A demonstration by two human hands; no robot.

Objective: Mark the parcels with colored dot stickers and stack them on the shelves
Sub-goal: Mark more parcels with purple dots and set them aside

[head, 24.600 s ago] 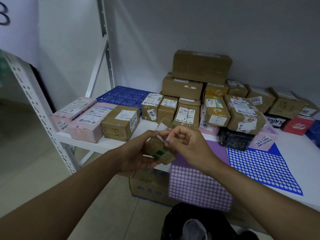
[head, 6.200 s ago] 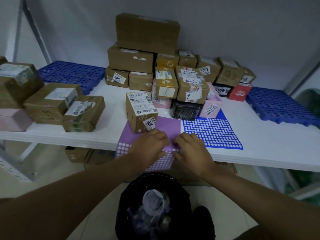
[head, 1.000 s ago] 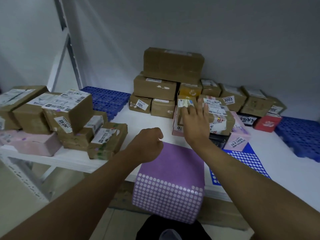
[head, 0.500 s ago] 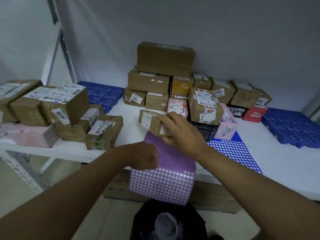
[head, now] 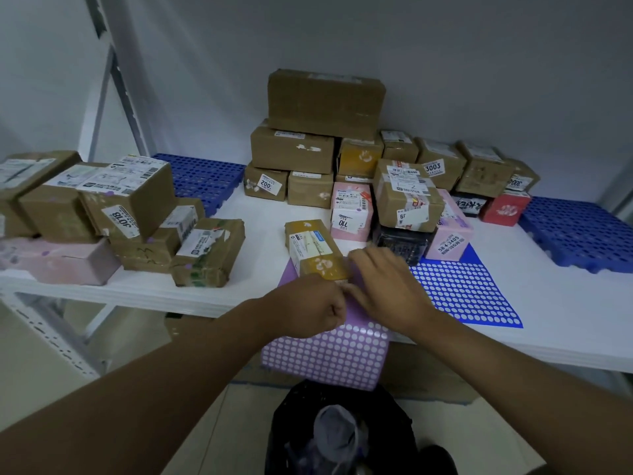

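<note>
A small yellow-brown parcel (head: 313, 250) with a white label lies on the white shelf (head: 548, 303), at the far end of the purple dot-sticker sheet (head: 329, 354), which hangs over the shelf's front edge. My left hand (head: 308, 308) rests as a fist on that sheet, just in front of the parcel. My right hand (head: 383, 289) lies on the sheet with fingers stretched out, its fingertips by the parcel's near right corner and its thumb close to my left hand. Whether a sticker is between the fingers cannot be seen. A blue dot-sticker sheet (head: 462, 293) lies to the right.
A pile of several parcels (head: 325, 104) stands at the back centre. Another stack (head: 130, 197) sits at the left. Blue plastic grids (head: 202, 176) (head: 579, 231) lie at both back ends. A black bin (head: 342, 433) stands on the floor below me. A shelf upright (head: 113, 73) rises at the left.
My right hand took the yellow-brown parcel from the back pile, set it down at the head of the purple sheet and let go. It now lies on the sheet beside my left fist.
</note>
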